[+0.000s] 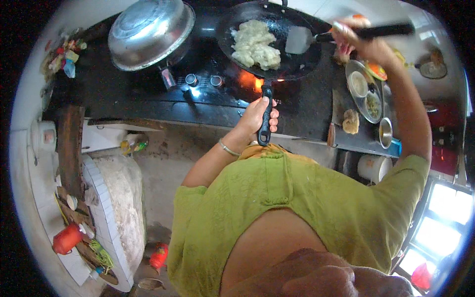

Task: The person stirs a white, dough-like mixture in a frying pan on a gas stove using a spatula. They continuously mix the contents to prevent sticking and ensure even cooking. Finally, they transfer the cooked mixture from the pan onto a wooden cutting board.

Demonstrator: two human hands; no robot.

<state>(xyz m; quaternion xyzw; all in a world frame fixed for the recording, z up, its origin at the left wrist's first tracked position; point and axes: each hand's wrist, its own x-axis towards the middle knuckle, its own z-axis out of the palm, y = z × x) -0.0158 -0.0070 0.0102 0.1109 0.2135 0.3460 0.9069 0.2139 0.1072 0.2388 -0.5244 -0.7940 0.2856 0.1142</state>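
My left hand (258, 118) is closed round the black handle of a wok (311, 62) on the stove, just below an orange flame (252, 80). In the wok's left part lies a pale, lumpy mass of food (255, 43). My right hand (349, 37), somewhat blurred, grips the dark handle of a spatula (299, 39). The spatula's flat, light-grey blade is over the wok's right side, apart from the food.
A large metal lidded pan (151, 32) stands left of the wok, behind the stove knobs (191, 79). Right of the wok are a metal tray (377, 101) with small bowls, a piece of ginger-like root (351, 122) and a steel cup (385, 132).
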